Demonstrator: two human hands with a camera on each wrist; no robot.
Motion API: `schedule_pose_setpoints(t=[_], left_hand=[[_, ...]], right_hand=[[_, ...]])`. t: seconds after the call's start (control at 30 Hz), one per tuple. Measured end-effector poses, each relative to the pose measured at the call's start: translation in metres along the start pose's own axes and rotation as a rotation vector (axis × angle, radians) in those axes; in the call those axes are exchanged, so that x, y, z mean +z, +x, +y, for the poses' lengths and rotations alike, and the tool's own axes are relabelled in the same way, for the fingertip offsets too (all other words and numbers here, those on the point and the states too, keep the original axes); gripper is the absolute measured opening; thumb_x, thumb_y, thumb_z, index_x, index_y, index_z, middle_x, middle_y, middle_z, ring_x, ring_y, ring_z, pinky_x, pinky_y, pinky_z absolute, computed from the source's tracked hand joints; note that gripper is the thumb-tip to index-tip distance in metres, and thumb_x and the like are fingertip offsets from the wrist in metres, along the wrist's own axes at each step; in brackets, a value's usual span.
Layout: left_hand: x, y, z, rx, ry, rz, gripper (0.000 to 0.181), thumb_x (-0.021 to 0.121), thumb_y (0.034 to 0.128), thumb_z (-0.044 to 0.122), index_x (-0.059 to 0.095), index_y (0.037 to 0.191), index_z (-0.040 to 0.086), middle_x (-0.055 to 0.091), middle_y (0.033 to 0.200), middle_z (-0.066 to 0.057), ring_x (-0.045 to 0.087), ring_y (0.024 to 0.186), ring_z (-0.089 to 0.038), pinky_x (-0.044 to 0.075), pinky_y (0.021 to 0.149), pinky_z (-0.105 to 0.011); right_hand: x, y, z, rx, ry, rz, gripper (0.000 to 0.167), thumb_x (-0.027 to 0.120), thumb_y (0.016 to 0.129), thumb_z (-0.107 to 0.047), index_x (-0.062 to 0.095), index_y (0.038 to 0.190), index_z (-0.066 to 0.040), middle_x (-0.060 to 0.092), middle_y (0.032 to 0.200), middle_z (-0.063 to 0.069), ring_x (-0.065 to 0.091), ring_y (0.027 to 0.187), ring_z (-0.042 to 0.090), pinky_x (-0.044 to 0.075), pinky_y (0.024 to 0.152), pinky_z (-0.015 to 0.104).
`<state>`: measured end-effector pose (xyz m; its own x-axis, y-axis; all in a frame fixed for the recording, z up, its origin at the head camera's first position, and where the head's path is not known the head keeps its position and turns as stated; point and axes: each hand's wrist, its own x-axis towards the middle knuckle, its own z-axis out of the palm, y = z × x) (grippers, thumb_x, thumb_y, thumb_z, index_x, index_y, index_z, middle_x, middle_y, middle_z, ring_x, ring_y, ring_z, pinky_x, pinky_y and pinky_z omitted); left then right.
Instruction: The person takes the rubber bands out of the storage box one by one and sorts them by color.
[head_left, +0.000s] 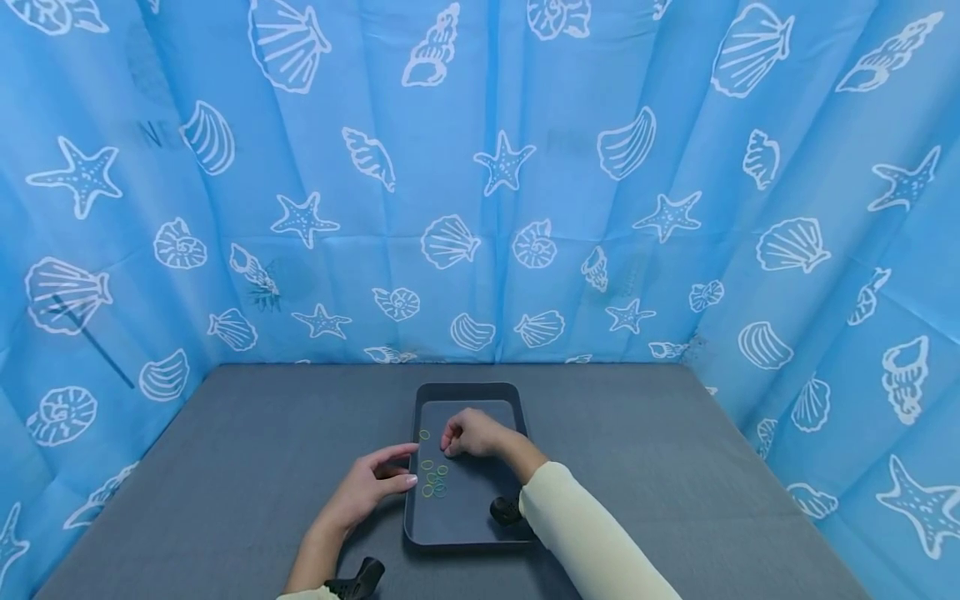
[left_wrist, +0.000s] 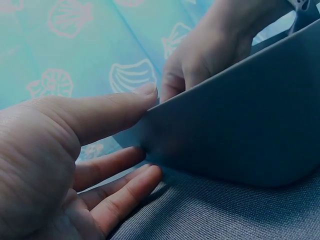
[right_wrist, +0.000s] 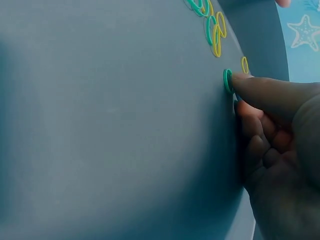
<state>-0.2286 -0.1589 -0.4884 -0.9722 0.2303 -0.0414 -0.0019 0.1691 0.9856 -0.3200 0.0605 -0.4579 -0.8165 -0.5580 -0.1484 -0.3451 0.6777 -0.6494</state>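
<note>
Sleeve (head_left: 592, 529), right fingers (right_wrist: 254, 125) pinching green band (right_wrist: 226, 81), left fingers (left_wrist: 124, 198) parted against tray (left_wrist: 225, 132), faint "N" (head_left: 147, 133) on curtain (head_left: 431, 187)

The only lettering that can be made out is a faint, dark grey pair of capital letters (head_left: 153, 133), an N followed by what looks like an E, on the bright blue fabric curtain printed with white seashells and starfish (head_left: 495, 217). It stands at the upper left in the head view, just left of a white ribbed shell outline (head_left: 208, 138). A dim grey mark (head_left: 632, 271) farther right on the curtain is too blurred to read.
</note>
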Motion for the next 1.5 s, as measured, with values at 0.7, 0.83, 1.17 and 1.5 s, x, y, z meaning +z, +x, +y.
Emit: schedule_pose_setpoints(t=[0.7,0.83,1.17,1.5], left_hand=[[0.001,0.0,0.001,-0.004,0.027,0.023,0.05,0.073,0.0882,0.019,0.058,0.135,0.009,0.052,0.136,-0.017,0.058,0.107,-0.026,0.05,0.087,-0.043],[0.002,0.0,0.001,-0.008,0.038,0.032,0.05,0.074,0.0875,0.019,0.058,0.134,0.01,0.053,0.135,-0.017,0.058,0.106,-0.026,0.05,0.087,-0.044],[0.003,0.0,-0.002,-0.002,0.051,0.046,0.05,0.074,0.0873,0.016,0.058,0.134,0.01,0.054,0.134,-0.017,0.058,0.107,-0.026,0.05,0.086,-0.044],[0.006,-0.002,0.005,-0.003,0.062,0.059,0.047,0.071,0.0892,0.01,0.058,0.134,0.006,0.054,0.133,-0.018,0.058,0.106,-0.027,0.049,0.087,-0.044]], right_hand=[[0.001,0.002,-0.003,-0.049,-0.079,-0.001,0.015,0.067,0.09,-0.005,0.067,0.077,-0.012,0.059,0.072,-0.006,0.052,0.064,0.009,0.043,0.062,0.025],[0.0,0.001,-0.004,-0.056,-0.056,0.012,0.013,0.066,0.091,-0.006,0.067,0.079,-0.01,0.059,0.073,-0.005,0.052,0.065,0.009,0.042,0.062,0.025],[-0.009,-0.003,-0.006,-0.1,-0.013,0.126,0.013,0.064,0.093,-0.004,0.065,0.081,-0.009,0.057,0.074,-0.004,0.051,0.067,0.009,0.043,0.062,0.026],[-0.032,-0.011,-0.008,-0.103,0.009,0.265,0.009,0.061,0.096,-0.009,0.064,0.088,-0.009,0.059,0.08,-0.003,0.053,0.071,0.011,0.046,0.065,0.028]])
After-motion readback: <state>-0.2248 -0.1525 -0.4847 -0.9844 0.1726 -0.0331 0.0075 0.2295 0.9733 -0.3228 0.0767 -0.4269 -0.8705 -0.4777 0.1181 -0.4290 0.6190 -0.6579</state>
